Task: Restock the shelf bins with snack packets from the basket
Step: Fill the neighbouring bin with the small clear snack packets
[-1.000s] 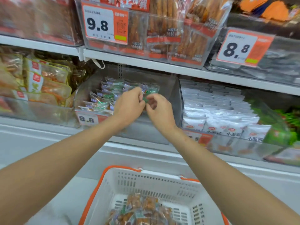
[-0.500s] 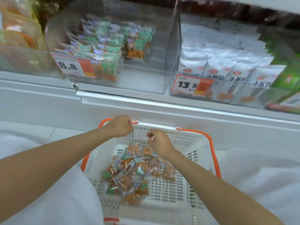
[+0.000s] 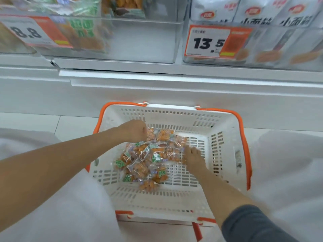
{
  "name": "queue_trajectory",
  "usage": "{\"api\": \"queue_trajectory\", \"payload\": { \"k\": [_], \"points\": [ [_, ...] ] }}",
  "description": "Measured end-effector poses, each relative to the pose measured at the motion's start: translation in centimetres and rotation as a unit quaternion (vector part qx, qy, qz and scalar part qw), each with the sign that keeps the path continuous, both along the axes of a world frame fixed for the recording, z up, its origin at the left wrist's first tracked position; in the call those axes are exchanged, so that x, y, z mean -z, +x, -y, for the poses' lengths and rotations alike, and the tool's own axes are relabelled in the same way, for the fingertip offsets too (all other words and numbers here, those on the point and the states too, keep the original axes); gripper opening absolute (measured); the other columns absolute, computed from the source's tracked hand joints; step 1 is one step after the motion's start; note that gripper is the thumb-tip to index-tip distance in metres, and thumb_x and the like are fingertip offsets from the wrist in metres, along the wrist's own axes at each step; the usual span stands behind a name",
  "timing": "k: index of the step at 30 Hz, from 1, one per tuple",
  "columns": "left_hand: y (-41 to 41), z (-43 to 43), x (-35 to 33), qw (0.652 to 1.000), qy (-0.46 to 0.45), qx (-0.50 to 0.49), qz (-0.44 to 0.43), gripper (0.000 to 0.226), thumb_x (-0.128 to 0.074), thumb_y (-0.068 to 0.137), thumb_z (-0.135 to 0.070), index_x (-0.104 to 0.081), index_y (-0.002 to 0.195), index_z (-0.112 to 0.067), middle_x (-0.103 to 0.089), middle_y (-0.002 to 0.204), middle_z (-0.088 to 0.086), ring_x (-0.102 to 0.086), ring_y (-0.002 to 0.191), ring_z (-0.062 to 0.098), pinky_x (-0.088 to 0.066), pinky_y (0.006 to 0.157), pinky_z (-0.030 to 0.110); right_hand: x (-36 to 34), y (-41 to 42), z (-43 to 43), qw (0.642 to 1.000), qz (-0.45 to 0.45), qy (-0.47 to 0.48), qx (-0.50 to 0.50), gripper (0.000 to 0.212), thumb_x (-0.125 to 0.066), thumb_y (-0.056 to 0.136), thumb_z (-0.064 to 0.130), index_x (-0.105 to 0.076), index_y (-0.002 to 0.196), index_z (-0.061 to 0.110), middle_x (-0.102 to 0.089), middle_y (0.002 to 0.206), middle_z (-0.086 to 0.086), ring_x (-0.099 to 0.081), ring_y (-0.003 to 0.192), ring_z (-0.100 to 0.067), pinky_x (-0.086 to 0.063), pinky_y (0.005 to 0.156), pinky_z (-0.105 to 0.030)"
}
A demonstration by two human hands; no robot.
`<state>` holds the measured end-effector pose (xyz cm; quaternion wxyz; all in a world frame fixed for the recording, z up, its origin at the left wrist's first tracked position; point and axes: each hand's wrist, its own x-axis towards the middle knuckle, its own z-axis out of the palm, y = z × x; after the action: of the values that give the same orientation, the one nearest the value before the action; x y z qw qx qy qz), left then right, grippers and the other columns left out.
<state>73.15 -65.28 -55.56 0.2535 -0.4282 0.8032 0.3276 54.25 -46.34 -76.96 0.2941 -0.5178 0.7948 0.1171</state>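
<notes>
Packets lie heaped in the white, orange-handled basket below the shelf. The left hand curls at the pile's far edge, and I cannot tell whether it grips anything. The right hand rests straight-fingered on the pile. The clear bins above carry tags reading 8.8 and 13.5.

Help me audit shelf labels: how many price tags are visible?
2. The white-and-orange paper price tag reading 8.8 fronts the clear plastic bin at upper left; the price tag reading 13.5 fronts the clear plastic bin at upper right. Others may be hidden.
</notes>
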Motion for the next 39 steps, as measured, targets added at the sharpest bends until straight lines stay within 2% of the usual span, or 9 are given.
{"api": "queue_trajectory", "payload": {
  "k": [5,11,13,15,20,24,29,35,39],
  "points": [
    [0.5,-0.6,-0.1,1.000,0.004,0.013,-0.006,0.018,-0.054,0.094,-0.014,-0.068,0.098,-0.003,-0.062,0.106,0.004,-0.056,0.094,0.016,-0.043,0.082,0.026,0.0,-1.7,0.2,0.995,-0.066,-0.039,-0.058,0.075,-0.071,0.085,0.023,-0.025,0.143,0.010,-0.048,0.129,-0.009,-0.049,0.119,-0.028,-0.048,0.088,-0.034],
    [0.7,-0.3,-0.8,0.999,0.001,0.016,-0.030,0.018,-0.055,0.094,-0.019,-0.068,0.102,-0.007,-0.065,0.111,0.007,-0.062,0.096,0.023,-0.051,0.086,0.035,-5.8,-1.6,3.2,0.966,0.190,0.092,0.147,0.091,-0.067,0.076,0.063,-0.034,0.142,0.009,-0.057,0.120,-0.011,-0.059,0.104,-0.027,-0.048,0.082,-0.035],
    [0.7,-0.1,-1.2,0.999,-0.002,0.024,-0.039,0.019,-0.057,0.094,-0.021,-0.067,0.104,-0.009,-0.065,0.111,0.008,-0.063,0.094,0.023,-0.051,0.084,0.036,-9.7,-1.6,4.5,0.955,0.237,0.120,0.135,0.056,-0.049,0.091,0.062,-0.059,0.104,0.008,-0.061,0.088,-0.007,-0.061,0.077,-0.023,-0.048,0.067,-0.028],
    [0.6,-0.1,-2.4,0.998,0.013,0.033,-0.048,0.027,-0.059,0.094,-0.025,-0.062,0.116,-0.010,-0.061,0.116,0.007,-0.059,0.095,0.021,-0.045,0.080,0.031,-14.5,-1.2,6.2,0.931,0.291,0.095,0.198,0.045,-0.034,0.101,0.049,-0.055,0.081,0.015,-0.056,0.073,-0.004,-0.055,0.056,-0.015,-0.045,0.055,-0.022],
    [0.8,-0.4,-5.6,0.988,0.116,-0.004,-0.106,0.074,-0.058,0.094,-0.042,-0.023,0.154,-0.015,-0.030,0.156,0.005,-0.039,0.137,0.025,-0.039,0.106,0.034,-24.3,0.0,8.5,0.877,0.429,0.047,0.213,0.047,-0.037,0.099,0.051,-0.044,0.131,0.017,-0.057,0.107,-0.014,-0.059,0.071,-0.019,-0.049,0.064,-0.026],
    [1.3,0.1,-7.2,0.967,0.177,-0.061,-0.171,0.063,-0.061,0.092,-0.044,-0.041,0.145,-0.017,-0.058,0.133,-0.001,-0.057,0.118,0.018,-0.050,0.091,0.032,-29.1,1.5,8.5,0.854,0.493,-0.041,0.164,0.036,-0.059,0.093,0.048,-0.060,0.105,0.014,-0.057,0.081,-0.005,-0.054,0.064,-0.014,-0.047,0.066,-0.027],
    [2.0,1.1,-8.7,0.963,0.124,-0.051,-0.234,0.034,-0.070,0.089,-0.026,-0.058,0.115,-0.008,-0.071,0.090,-0.003,-0.067,0.078,0.008,-0.052,0.073,0.027,-30.6,2.7,8.6,0.859,0.475,-0.129,0.145,0.043,-0.064,0.093,0.034,-0.059,0.101,-0.007,-0.051,0.079,-0.010,-0.059,0.071,-0.015,-0.058,0.084,-0.036],
    [2.2,3.1,-9.8,0.969,0.014,0.005,-0.245,0.025,-0.077,0.082,-0.025,-0.067,0.103,-0.017,-0.072,0.093,0.004,-0.068,0.088,0.022,-0.054,0.087,0.044,-31.9,2.7,9.7,0.893,0.400,-0.185,0.091,0.025,-0.064,0.093,0.016,-0.066,0.110,-0.003,-0.072,0.091,-0.009,-0.069,0.085,-0.013,-0.058,0.087,-0.036],
    [1.7,4.0,-11.5,0.958,-0.052,0.010,-0.283,0.022,-0.081,0.078,-0.026,-0.065,0.094,-0.025,-0.067,0.087,-0.003,-0.064,0.086,0.019,-0.049,0.076,0.029,-34.1,2.6,10.4,0.907,0.341,-0.241,0.062,0.022,-0.071,0.088,0.018,-0.070,0.105,0.004,-0.072,0.085,-0.005,-0.065,0.071,-0.005,-0.059,0.077,-0.034]
  ]
}}
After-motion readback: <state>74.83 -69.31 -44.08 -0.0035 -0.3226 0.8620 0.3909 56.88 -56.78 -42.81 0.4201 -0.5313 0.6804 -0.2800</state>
